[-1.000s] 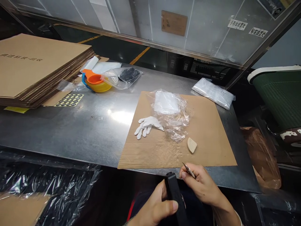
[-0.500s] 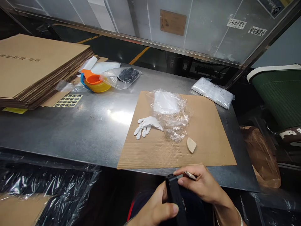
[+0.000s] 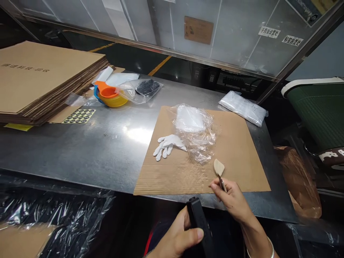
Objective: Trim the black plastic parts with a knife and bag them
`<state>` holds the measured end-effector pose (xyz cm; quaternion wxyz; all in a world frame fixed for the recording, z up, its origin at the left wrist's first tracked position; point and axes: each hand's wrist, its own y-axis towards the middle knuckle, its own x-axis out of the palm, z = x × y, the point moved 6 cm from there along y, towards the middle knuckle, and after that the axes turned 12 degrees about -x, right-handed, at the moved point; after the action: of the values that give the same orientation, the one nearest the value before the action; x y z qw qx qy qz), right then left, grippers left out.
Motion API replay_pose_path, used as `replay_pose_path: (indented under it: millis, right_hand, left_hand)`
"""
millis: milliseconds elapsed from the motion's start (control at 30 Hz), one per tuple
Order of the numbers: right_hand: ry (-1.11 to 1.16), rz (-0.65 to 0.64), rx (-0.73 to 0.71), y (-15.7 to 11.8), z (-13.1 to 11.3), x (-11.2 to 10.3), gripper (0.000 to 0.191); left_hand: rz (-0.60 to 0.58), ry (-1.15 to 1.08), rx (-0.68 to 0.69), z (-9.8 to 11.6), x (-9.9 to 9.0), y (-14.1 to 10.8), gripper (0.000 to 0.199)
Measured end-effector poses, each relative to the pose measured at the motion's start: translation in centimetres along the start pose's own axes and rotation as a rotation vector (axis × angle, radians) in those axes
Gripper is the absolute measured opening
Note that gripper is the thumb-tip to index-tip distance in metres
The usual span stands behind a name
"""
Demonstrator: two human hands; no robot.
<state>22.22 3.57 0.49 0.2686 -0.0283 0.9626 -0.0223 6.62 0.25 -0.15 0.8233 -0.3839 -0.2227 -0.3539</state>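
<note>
My left hand [image 3: 182, 234] is wrapped round a long black plastic-looking part [image 3: 199, 220] in front of the table edge; its lower end runs out of view. My right hand [image 3: 233, 199] pinches a slim pointed tool [image 3: 222, 184], whose kind I cannot make out. Its dark tip meets or overlaps the near end of a small beige wedge-shaped piece [image 3: 218, 167]; whether they touch is unclear. Under that piece lies a flat cardboard sheet [image 3: 236, 143]. Farther back on the sheet are a white glove [image 3: 168, 145] and a clear plastic bag [image 3: 200, 147] around something white.
Stacked cardboard [image 3: 32, 79] stands at the left of the metal table [image 3: 113, 154]. Near it are orange and yellow bins [image 3: 114, 98], a sticker sheet [image 3: 80, 116] and a bag with a black item [image 3: 146, 87]. A plastic-wrapped packet [image 3: 243, 107] lies back right.
My right hand has moved forward from the black part to the beige piece, with the slim tool now pointing at it. My left hand still holds the black part.
</note>
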Motion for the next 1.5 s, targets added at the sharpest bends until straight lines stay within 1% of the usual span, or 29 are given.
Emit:
replay_pose_path:
  millis: [67,167,233,300,400,467,500,533,567,600,667,700,733,767,833,900,967,1000,1067,1167,1333,1500]
  right_hand:
    - [-0.178,0.127,0.041,0.1,2.3,-1.9,0.043]
    - [-0.391,0.325,0.129,-0.3,5.9,-5.3,0.041]
    - [-0.539,0.419,0.168,-0.9,7.9,-6.9,0.04]
    - [-0.642,0.455,0.164,-1.2,9.3,-7.5,0.04]
    - [-0.723,0.474,0.118,-1.5,10.1,-7.0,0.039]
    - [-0.757,0.499,0.089,-1.8,9.5,-6.4,0.041]
    - [-0.758,0.506,0.058,-2.0,8.8,-6.0,0.042]
    - [-0.723,0.485,-0.003,-2.1,7.7,-5.3,0.043]
    - [-0.642,0.426,-0.093,-2.1,6.5,-4.4,0.046]
    - [-0.526,0.338,-0.203,-2.2,5.0,-3.2,0.05]
    - [-0.26,0.114,-0.417,-2.5,2.0,-0.5,0.059]
    - [-0.172,0.044,-0.476,-2.8,0.8,0.5,0.057]
    - [-0.12,0.016,-0.491,-2.9,0.0,1.0,0.052]
    - [-0.093,0.032,-0.47,-2.9,-0.3,1.1,0.044]
    - [-0.05,0.111,-0.37,-2.4,0.0,0.3,0.033]
    - [0.007,0.162,-0.271,-1.8,0.9,-1.1,0.032]
    - [0.059,0.144,-0.215,-1.0,1.4,-2.4,0.033]
    - [0.082,0.122,-0.201,-0.6,1.4,-2.9,0.033]
    - [0.131,0.078,-0.189,0.0,1.2,-3.6,0.033]
    - [0.197,0.039,-0.186,0.7,0.7,-3.3,0.033]
    - [0.255,0.004,-0.172,1.2,1.0,-1.9,0.038]
    - [0.296,-0.018,-0.171,1.5,1.2,-1.4,0.038]
  left_hand:
    - [0.066,-0.053,0.016,0.2,-0.1,-0.1,0.035]
    - [0.196,-0.176,0.049,0.2,-0.6,0.0,0.034]
    - [0.278,-0.274,0.068,0.1,-1.0,0.2,0.032]
    - [0.337,-0.362,0.082,0.0,-1.3,0.5,0.03]
    - [0.395,-0.453,0.103,0.1,-1.5,0.9,0.028]
    - [0.417,-0.51,0.121,0.3,-1.6,1.1,0.025]
    - [0.421,-0.541,0.131,0.4,-1.6,1.2,0.024]
    - [0.421,-0.572,0.14,0.4,-1.6,1.3,0.023]
    - [0.42,-0.602,0.151,0.4,-1.6,1.4,0.022]
    - [0.42,-0.627,0.163,0.4,-1.5,1.6,0.022]
    - [0.419,-0.656,0.191,0.5,-1.5,1.8,0.022]
    - [0.416,-0.659,0.203,0.5,-1.4,1.8,0.021]
    - [0.408,-0.654,0.209,0.5,-1.4,1.8,0.019]
    - [0.396,-0.638,0.213,0.6,-1.3,1.8,0.018]
    - [0.343,-0.568,0.211,0.6,-1.0,1.5,0.022]
    - [0.239,-0.467,0.191,0.5,-0.6,1.2,0.035]
    - [0.103,-0.364,0.129,0.2,0.1,1.0,0.049]
    - [0.052,-0.311,0.092,-0.1,0.4,0.9,0.053]
    - [-0.007,-0.2,0.041,-0.5,0.9,0.8,0.051]
    - [-0.04,-0.087,0.037,-0.5,1.2,0.8,0.042]
    - [-0.044,-0.075,0.018,0.0,1.6,0.3,0.04]
    - [-0.07,-0.054,-0.008,-0.1,1.7,0.1,0.043]
